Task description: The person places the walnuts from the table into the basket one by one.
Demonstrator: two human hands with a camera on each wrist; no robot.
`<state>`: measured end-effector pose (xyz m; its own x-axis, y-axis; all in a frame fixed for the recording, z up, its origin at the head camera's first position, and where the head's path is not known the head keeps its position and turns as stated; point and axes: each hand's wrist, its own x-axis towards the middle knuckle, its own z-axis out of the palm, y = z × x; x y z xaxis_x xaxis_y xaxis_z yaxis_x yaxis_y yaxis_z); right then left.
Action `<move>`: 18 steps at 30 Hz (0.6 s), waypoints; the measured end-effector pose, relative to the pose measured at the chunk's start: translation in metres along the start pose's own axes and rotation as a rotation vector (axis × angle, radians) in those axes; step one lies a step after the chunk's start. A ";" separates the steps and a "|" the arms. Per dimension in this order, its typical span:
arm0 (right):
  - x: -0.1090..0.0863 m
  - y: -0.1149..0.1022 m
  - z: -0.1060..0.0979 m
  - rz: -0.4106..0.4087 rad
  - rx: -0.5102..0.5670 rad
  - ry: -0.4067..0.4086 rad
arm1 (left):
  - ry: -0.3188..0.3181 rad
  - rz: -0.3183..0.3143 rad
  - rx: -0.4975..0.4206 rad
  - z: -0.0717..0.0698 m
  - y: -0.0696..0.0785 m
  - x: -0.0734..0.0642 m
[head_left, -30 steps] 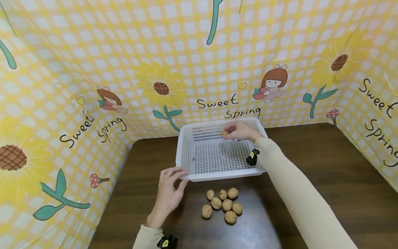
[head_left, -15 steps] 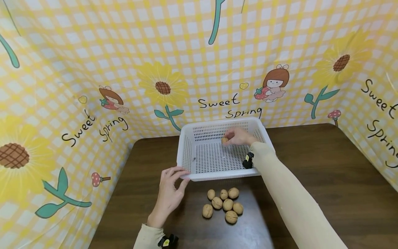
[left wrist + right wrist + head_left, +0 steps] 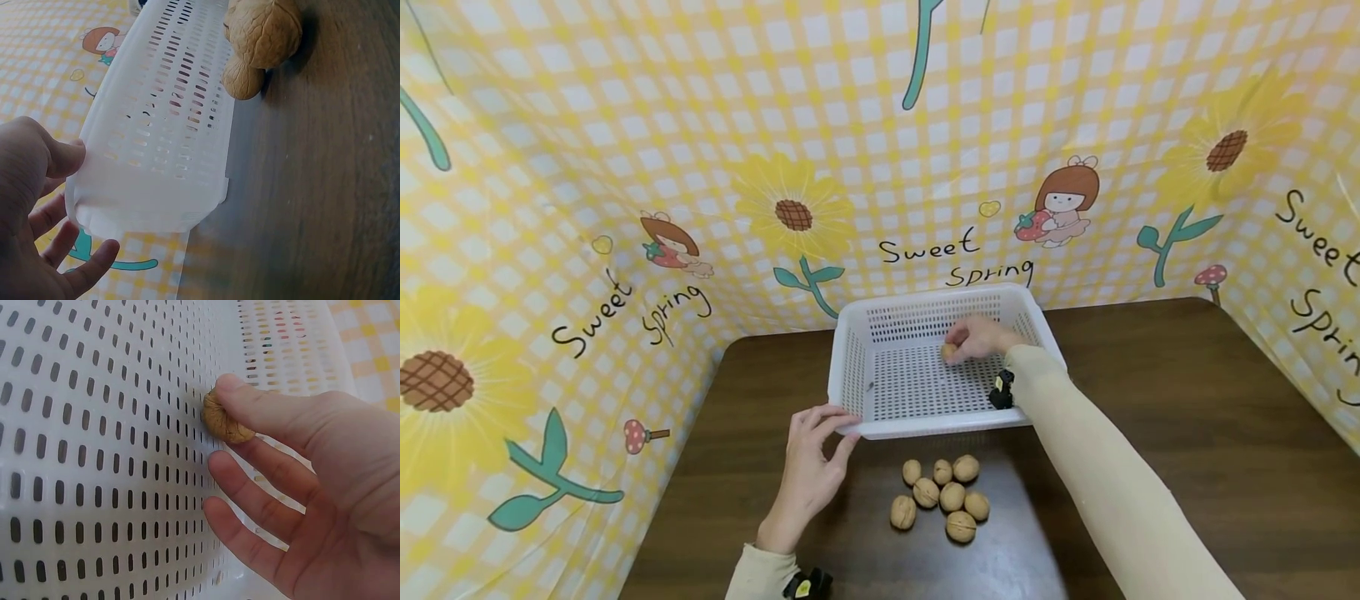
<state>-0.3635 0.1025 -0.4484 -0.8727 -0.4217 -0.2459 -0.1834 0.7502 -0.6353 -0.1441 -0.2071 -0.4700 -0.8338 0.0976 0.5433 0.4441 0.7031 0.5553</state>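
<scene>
A white perforated plastic basket point(image 3: 925, 427) stands on the table. Inside it my right hand point(image 3: 981, 337) pinches a walnut point(image 3: 226, 420) between thumb and forefinger, low over the basket floor; the other fingers are spread in the right wrist view. At the basket's near left corner my left hand point(image 3: 811, 458) holds the rim, the thumb point(image 3: 67, 157) on one side and fingertips round the corner. Several more walnuts point(image 3: 952, 497) lie loosely grouped on the table in front of the basket, to the right of my left hand.
The dark wooden table point(image 3: 1150, 400) reaches out to both sides of the basket. A yellow checked cloth point(image 3: 880, 125) with sunflowers and lettering hangs behind and at the sides, close to the basket's back rim.
My right hand has come down inside the basket with the walnut, towards the floor and slightly nearer. The left hand stays at the corner, and the walnuts on the table have not moved.
</scene>
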 end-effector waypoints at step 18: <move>-0.042 -0.037 -0.033 -0.163 0.080 0.025 | -0.018 0.039 0.024 0.000 -0.004 -0.001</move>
<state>-0.3350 0.1094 -0.3905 -0.8453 -0.5213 -0.1174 -0.2879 0.6295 -0.7217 -0.1447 -0.2100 -0.4724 -0.8221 0.1380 0.5524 0.4684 0.7155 0.5183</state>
